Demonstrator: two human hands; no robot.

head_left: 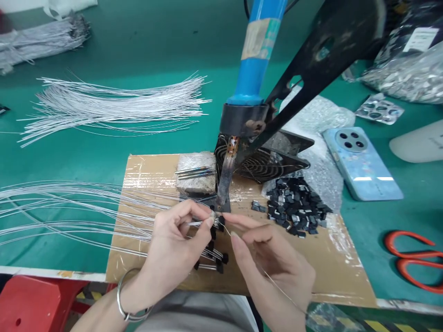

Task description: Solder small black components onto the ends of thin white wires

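My left hand (180, 246) is closed in a pinch on the end of a thin white wire (194, 224), just below the tip of a blue soldering iron (251, 69) fixed in a black stand. A small piece at the wire's end is mostly hidden by my fingertips. Close by on the right, my right hand (273, 263) pinches a thin strand of solder wire (284, 293), whose end points at my left fingertips. Beneath my hands, several white wires with black end pieces (219, 265) lie on the cardboard (332, 272).
Small black parts (297, 205) are heaped right of the iron, before a black fan (266, 161). A phone (363, 163) and orange-handled scissors (415, 263) lie farther right. A white wire bundle (121, 103) lies at the back left; a wrapped block (195, 184) bears metal rods.
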